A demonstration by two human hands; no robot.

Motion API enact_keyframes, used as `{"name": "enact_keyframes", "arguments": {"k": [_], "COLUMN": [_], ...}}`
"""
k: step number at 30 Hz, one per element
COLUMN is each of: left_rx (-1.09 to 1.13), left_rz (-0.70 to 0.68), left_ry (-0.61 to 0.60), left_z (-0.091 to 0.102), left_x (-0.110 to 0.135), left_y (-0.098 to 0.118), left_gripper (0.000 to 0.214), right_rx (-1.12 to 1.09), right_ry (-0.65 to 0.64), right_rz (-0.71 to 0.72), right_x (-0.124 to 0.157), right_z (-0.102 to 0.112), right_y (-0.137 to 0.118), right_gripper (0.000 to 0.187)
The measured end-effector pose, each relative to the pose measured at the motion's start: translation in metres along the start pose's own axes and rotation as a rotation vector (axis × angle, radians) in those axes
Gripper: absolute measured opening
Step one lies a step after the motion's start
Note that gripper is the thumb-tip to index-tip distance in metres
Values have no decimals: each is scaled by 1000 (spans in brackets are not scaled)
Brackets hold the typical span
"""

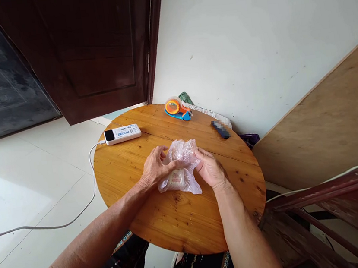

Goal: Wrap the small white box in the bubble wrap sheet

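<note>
A crumpled sheet of clear, pinkish bubble wrap (184,150) lies in the middle of the round wooden table (164,227). Through its lower part shows a small clear object with a reddish label (176,178), whose kind I cannot make out. My left hand (158,164) rests against the wrap's left side, thumb laid across it and fingers curled at the edge. On the right, my right hand (209,166) pinches the upper right edge of the wrap between thumb and fingers.
An orange and blue tape dispenser (177,109) stands at the table's far edge. At the back left lies a white power bank (123,134) with a cable (92,170) running off the table. A dark, blurred-out object (220,129) lies at the back right. Behind are a wall and a door.
</note>
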State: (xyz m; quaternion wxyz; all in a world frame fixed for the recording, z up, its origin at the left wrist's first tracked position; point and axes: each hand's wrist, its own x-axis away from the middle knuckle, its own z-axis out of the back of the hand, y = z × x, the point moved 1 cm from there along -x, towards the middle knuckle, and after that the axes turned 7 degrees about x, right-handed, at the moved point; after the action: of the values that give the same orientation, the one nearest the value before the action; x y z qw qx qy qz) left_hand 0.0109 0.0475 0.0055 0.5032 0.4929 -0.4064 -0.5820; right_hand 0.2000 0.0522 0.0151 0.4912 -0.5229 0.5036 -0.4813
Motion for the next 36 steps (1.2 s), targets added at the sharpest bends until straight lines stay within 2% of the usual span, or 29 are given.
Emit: {"name": "enact_keyframes", "arguments": {"k": [3,7,9,11,13,16,19,22,30,33,36], "left_rx": [275,592,651,682,647,465,291,240,352,260,69], "left_rz": [133,290,316,323,311,245,177,158,124,85,-71], "left_ry": [51,203,229,209,166,111,97,90,157,238,285], "left_z": [2,11,15,17,16,15,15,15,15,17,20], "left_x": [-5,-13,-15,-15,-15,-15,-17,-19,-23,-23,-18], "left_y": [-5,-6,-4,-3,-4,-9,-14,-18,-22,-19,-10], "left_gripper": [22,26,27,29,32,40,48,48,50,50,42], "right_rx": [-2,50,95,143,178,234,336,440,628,745,880], "right_ry": [49,230,310,338,339,338,217,128,242,269,299], "right_rz": [24,25,6,-3,-14,-49,-128,-148,-94,-27,21], "right_x": [-3,-10,-12,-13,-13,-8,-2,1,-4,-8,-10], "right_z": [5,15,19,22,24,26,28,28,39,47,49], "right_y": [3,11,15,18,19,13,4,-2,8,14,17], "right_gripper": [31,37,41,43,42,41,41,41,45,42,36]}}
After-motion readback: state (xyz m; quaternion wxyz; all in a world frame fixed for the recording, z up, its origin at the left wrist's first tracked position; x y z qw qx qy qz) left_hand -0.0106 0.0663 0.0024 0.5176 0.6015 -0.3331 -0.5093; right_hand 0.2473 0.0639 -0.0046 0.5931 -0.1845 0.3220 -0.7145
